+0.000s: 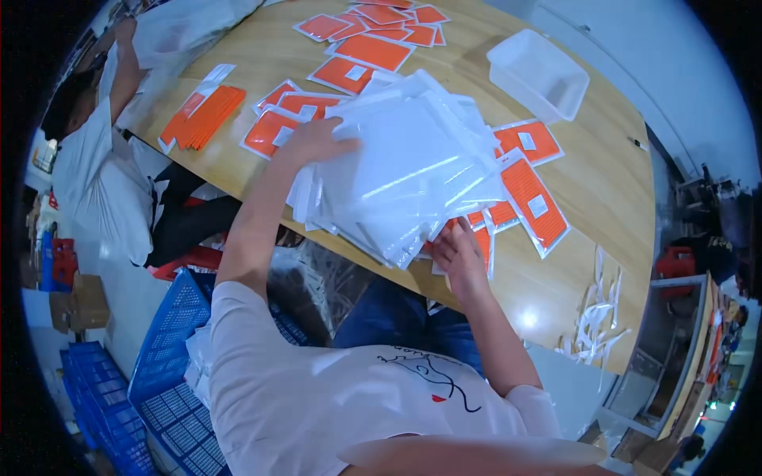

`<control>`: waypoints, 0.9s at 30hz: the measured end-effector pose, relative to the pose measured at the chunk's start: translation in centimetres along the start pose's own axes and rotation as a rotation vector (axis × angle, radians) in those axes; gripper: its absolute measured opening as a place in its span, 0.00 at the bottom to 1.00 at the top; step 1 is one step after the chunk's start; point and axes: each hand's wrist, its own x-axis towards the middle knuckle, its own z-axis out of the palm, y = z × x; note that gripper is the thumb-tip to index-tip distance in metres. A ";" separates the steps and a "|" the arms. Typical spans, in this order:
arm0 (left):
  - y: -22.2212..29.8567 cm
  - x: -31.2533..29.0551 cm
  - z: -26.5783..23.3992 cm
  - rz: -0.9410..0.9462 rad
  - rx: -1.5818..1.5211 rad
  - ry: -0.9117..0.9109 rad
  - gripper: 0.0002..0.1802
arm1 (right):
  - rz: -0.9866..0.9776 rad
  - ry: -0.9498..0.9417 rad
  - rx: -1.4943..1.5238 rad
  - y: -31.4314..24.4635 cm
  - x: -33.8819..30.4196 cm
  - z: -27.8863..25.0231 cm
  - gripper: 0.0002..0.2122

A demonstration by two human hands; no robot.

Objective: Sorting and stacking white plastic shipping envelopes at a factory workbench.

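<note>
Your left hand [317,143] spreads over the edge of a pile of white-faced plastic packets [405,151]; your right hand [462,258] curls at its near corner, pinch unclear | pile gathered yet uneven, apparently mid-handling | orange-faced packets [373,51] surround it on the wood-grain table [607,190] | blue plastic crate [167,333] below, co-worker [99,174] at left

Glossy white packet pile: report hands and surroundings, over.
Left hand at left side of glossy white packet pile. Right hand at its near-right edge. Flat rectangular orange packets around, some partly covered.
</note>
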 end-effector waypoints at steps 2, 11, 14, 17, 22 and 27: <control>0.8 -1.3 0.2 0.045 0.002 -0.076 0.43 | -0.001 0.001 0.012 -0.3 0.1 0.0 0.30; -5.4 -2.4 2.0 -0.207 -0.341 0.095 0.41 | -0.023 0.045 0.071 -1.4 0.5 0.0 0.23; -7.1 -1.9 2.6 -0.384 -0.508 -0.045 0.40 | -0.040 0.064 0.076 -2.0 1.3 -0.2 0.21; -5.2 -2.9 2.4 -0.231 -0.608 0.003 0.40 | -0.082 0.126 0.000 -2.8 2.2 0.2 0.20; -1.4 -3.1 4.5 0.005 -0.536 0.235 0.35 | -0.169 0.132 -0.142 -0.9 3.9 -0.9 0.19; -2.7 -3.4 3.2 -0.157 -0.953 0.064 0.31 | -0.103 0.193 -0.111 -3.3 2.4 -1.9 0.19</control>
